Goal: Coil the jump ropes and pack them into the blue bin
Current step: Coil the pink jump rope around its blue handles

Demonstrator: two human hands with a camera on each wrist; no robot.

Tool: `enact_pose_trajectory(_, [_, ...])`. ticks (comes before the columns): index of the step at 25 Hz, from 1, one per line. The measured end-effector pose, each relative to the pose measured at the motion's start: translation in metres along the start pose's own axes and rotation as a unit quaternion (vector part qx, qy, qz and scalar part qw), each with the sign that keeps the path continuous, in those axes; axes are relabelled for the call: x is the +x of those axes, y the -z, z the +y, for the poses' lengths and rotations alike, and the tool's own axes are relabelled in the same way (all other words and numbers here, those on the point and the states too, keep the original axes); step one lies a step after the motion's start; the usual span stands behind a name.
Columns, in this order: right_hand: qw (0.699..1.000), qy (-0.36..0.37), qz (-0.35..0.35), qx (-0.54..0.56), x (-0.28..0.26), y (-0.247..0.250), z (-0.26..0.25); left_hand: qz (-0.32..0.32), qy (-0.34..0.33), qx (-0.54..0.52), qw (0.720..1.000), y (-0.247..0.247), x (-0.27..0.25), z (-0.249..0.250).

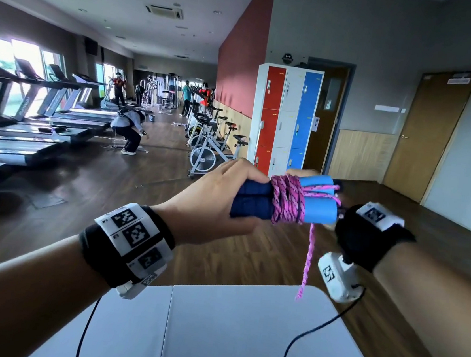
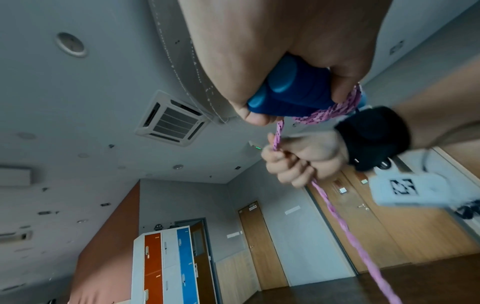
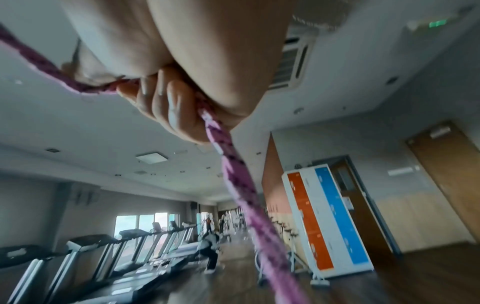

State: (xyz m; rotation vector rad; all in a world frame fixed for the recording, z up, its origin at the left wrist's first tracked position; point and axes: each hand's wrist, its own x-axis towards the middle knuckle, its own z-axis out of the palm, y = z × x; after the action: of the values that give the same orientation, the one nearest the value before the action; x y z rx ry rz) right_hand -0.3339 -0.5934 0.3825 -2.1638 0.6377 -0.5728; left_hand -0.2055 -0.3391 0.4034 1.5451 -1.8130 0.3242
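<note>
My left hand (image 1: 219, 200) grips the two blue foam handles (image 1: 258, 200) of a jump rope side by side, held up at chest height. Pink braided rope (image 1: 288, 199) is wound in several turns round the handles' middle. A loose length of the rope (image 1: 309, 255) hangs down toward the table. My right hand (image 2: 298, 158) sits just right of the handles, fingers curled round the pink rope (image 3: 226, 162); the head view mostly hides it behind its black wrist strap (image 1: 369, 236). No blue bin shows in any view.
A white folding table (image 1: 224, 334) lies below my arms. A locker (image 1: 284, 119) with red, white and blue doors stands ahead, with exercise bikes (image 1: 212, 142) to its left, treadmills (image 1: 29, 111) along the windows, and a crouching person (image 1: 129, 129) on the wooden floor.
</note>
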Motion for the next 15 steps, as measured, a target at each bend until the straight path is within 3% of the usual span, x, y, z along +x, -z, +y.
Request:
enact_pose_trajectory(1, [0.998, -0.052, 0.018, 0.008, -0.005, -0.018, 0.015, 0.008, 0.003, 0.006, 1.000, 0.000, 0.002, -0.002])
enact_pose_trajectory(2, [0.999, -0.048, 0.011, 0.021, -0.019, -0.040, 0.013, 0.010, 0.000, 0.015, 1.000, 0.000, 0.004, -0.006])
enact_pose_trajectory(5, [0.992, 0.092, 0.034, 0.084, -0.065, -0.096, -0.016, -0.012, 0.009, 0.052, 0.999, -0.002, 0.007, -0.026])
enact_pose_trajectory(6, [0.990, 0.126, 0.037, 0.054, -0.082, -0.105, -0.030, -0.027, 0.015, 0.075, 0.997, -0.002, 0.007, -0.034])
enact_pose_trajectory(9, [0.972, 0.207, 0.046, -0.102, -0.092, -0.088, -0.044, -0.076, 0.004, 0.129, 0.989, 0.001, 0.003, -0.055])
enact_pose_trajectory(15, [0.939, 0.195, -0.018, -0.283, -0.096, -0.024, -0.112, -0.134, -0.076, 0.177, 0.972, 0.003, 0.002, -0.066])
